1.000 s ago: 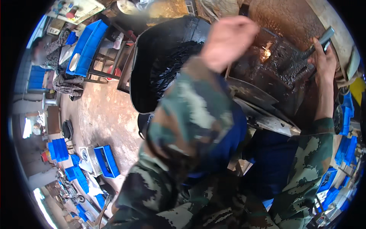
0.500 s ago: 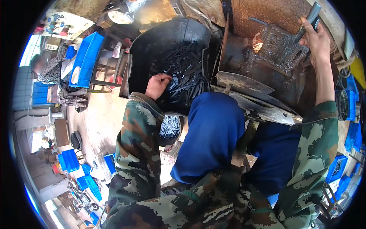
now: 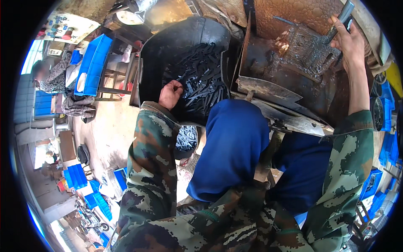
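My left hand [image 3: 171, 95] is closed at the near left side of a black bin [image 3: 153, 54], over a heap of dark flat strips [image 3: 205, 80]. Whatever its curled fingers pinch is too small or hidden to make out. At the far right my right hand [image 3: 351, 46] grips a grey metal bar handle [image 3: 345, 16], which slants down toward a wet, oily metal block [image 3: 312, 50]. That block sits in a rusty, dark metal tray [image 3: 268, 75] right of the bin. A shiny orange-lit patch shows on the block's left side.
Below the bin stands a small container [image 3: 187, 138] of silvery pieces, beside my blue-clad knee [image 3: 228, 147]. Blue crates [image 3: 93, 63] are on a rack at left, where another person [image 3: 54, 77] sits. A jagged metal plate [image 3: 273, 90] edges the tray.
My left hand has shifted very slightly left and up and its fingers look more curled. My right hand stays on the bar handle, almost unmoved. The view has shifted slightly.
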Demonstrator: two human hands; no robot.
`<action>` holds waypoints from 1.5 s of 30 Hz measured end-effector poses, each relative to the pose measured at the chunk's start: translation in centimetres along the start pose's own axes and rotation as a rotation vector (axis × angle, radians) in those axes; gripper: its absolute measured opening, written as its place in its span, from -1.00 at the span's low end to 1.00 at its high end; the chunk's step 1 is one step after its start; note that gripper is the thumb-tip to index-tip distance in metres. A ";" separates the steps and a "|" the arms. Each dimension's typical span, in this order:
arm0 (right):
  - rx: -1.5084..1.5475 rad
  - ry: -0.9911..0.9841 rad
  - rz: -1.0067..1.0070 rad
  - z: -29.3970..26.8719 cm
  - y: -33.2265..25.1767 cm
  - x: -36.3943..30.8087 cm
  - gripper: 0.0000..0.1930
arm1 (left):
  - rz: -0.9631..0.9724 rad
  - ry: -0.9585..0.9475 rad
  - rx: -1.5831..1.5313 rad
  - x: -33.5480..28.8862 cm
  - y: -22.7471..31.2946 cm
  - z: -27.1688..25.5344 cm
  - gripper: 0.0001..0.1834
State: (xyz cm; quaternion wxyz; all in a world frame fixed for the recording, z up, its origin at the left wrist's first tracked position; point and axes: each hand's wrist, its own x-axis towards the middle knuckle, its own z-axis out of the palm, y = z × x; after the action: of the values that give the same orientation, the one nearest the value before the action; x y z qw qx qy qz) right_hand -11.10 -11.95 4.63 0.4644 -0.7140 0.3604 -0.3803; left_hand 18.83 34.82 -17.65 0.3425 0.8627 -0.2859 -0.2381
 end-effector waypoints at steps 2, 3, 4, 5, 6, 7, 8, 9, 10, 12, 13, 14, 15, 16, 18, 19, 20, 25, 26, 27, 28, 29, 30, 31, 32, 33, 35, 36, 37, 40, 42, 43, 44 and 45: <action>-0.018 0.001 0.007 -0.3 0.2 0.1 -0.59 | 0.000 -0.038 0.050 0.0 0.2 -0.3 -0.89; -0.020 -0.005 0.008 -0.4 0.2 0.2 -0.59 | -0.021 -0.079 0.098 0.0 0.2 -0.7 -0.90; -0.024 -0.006 0.011 -0.7 0.4 0.2 -0.59 | -0.039 -0.123 0.146 0.0 1.0 -0.8 -0.90; -0.026 -0.004 0.011 -0.8 0.5 0.2 -0.59 | -0.037 -0.126 0.145 -0.1 1.8 -1.1 -0.90; -0.025 -0.009 0.009 -0.9 0.5 0.2 -0.59 | -0.018 -0.144 0.209 -0.3 2.7 -1.2 -0.89; -0.017 -0.018 0.004 -0.8 0.5 0.2 -0.59 | -0.003 -0.156 0.276 -0.4 3.2 -1.5 -0.87; -0.012 -0.021 0.003 -0.6 0.5 0.2 -0.59 | -0.005 -0.152 0.279 -0.5 3.5 -1.6 -0.87; 0.001 -0.030 -0.001 -0.5 0.4 0.2 -0.59 | 0.080 -0.117 0.348 -0.6 3.9 -1.5 -0.84; 0.003 -0.031 -0.006 -0.9 0.3 0.1 -0.59 | 0.175 -0.088 0.409 -0.4 4.2 -1.0 -0.81; -0.017 -0.013 -0.005 -1.6 -0.2 0.1 -0.59 | 0.190 -0.075 0.410 0.2 5.0 0.8 -0.77; -0.008 -0.017 0.002 -1.2 0.0 0.1 -0.59 | 0.178 -0.047 0.434 -0.1 4.7 1.0 -0.73; -0.001 -0.022 0.003 -0.8 0.2 0.1 -0.59 | 0.172 -0.043 0.439 -0.3 4.3 1.1 -0.73; 0.009 -0.030 0.000 -0.5 0.4 0.1 -0.59 | 0.139 0.009 0.393 -0.5 3.9 1.3 -0.72; 0.010 -0.033 -0.005 -0.5 0.4 0.1 -0.59 | 0.112 0.058 0.341 -0.5 3.6 1.8 -0.70; 0.009 -0.033 -0.002 -0.4 0.3 0.1 -0.59 | 0.108 0.100 0.285 -0.2 3.1 2.8 -0.72; 0.006 -0.031 0.003 -0.6 0.3 0.1 -0.58 | 0.105 0.139 0.228 0.0 3.1 3.2 -0.73; 0.002 -0.030 0.003 -0.7 0.3 0.1 -0.58 | 0.106 0.137 0.225 0.2 3.1 3.4 -0.73; 0.009 -0.033 0.006 -0.6 0.3 0.3 -0.57 | -0.057 0.135 -0.003 0.6 2.7 3.2 -0.69; 0.009 -0.033 0.006 -0.6 0.3 0.4 -0.57 | -0.057 0.135 -0.003 0.5 2.8 3.2 -0.69; 0.017 -0.034 0.008 -0.6 0.3 0.5 -0.57 | -0.066 0.146 0.004 0.5 2.9 3.2 -0.68; 0.022 -0.034 0.010 -0.7 0.3 0.5 -0.57 | -0.074 0.154 0.009 0.4 3.4 3.3 -0.67; 0.018 -0.033 0.010 -0.8 0.2 0.4 -0.57 | -0.073 0.152 0.006 0.4 3.9 3.5 -0.67; 0.020 -0.026 0.008 -0.9 0.0 0.3 -0.57 | -0.077 0.138 0.052 0.4 4.5 3.6 -0.65; 0.028 -0.023 0.008 -0.8 0.1 0.2 -0.57 | -0.084 0.126 0.104 0.3 4.8 3.7 -0.64; 0.028 -0.024 0.009 -0.7 0.2 0.2 -0.57 | -0.086 0.126 0.105 0.3 5.1 3.8 -0.64; 0.024 -0.025 0.014 -0.8 0.4 0.2 -0.57 | -0.072 0.155 0.167 0.3 5.3 3.9 -0.62; 0.018 -0.026 0.023 -0.8 0.8 0.2 -0.57 | -0.059 0.178 0.228 0.3 5.7 4.4 -0.61; 0.033 -0.032 0.019 -0.5 0.6 0.1 -0.58 | -0.067 0.204 0.246 -0.1 5.9 4.1 -0.58; 0.040 -0.031 0.014 -0.5 0.4 0.2 -0.58 | -0.069 0.224 0.258 0.0 6.0 4.1 -0.55; 0.038 -0.032 0.016 -0.5 0.0 0.0 -0.59 | -0.171 0.245 0.194 0.6 5.6 4.2 -0.45; 0.007 -0.024 0.011 -0.5 -0.3 -0.2 -0.59 | -0.220 0.212 0.161 0.6 5.9 4.2 -0.41; -0.021 -0.019 0.004 -0.4 -0.5 -0.2 -0.59 | -0.270 0.184 0.129 0.6 6.1 4.0 -0.36; -0.019 -0.020 0.003 -0.5 -0.4 -0.1 -0.59 | -0.271 0.185 0.129 0.7 6.0 4.0 -0.36; -0.007 -0.025 0.009 -0.6 -0.2 0.1 -0.59 | -0.272 0.205 0.128 0.7 5.8 4.0 -0.35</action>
State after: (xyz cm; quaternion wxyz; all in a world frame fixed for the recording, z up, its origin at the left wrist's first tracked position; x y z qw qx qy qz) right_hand -11.56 -12.23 4.96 0.4680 -0.7188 0.3590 -0.3680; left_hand 14.98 29.02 -16.20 0.2787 0.9332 -0.1451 -0.1743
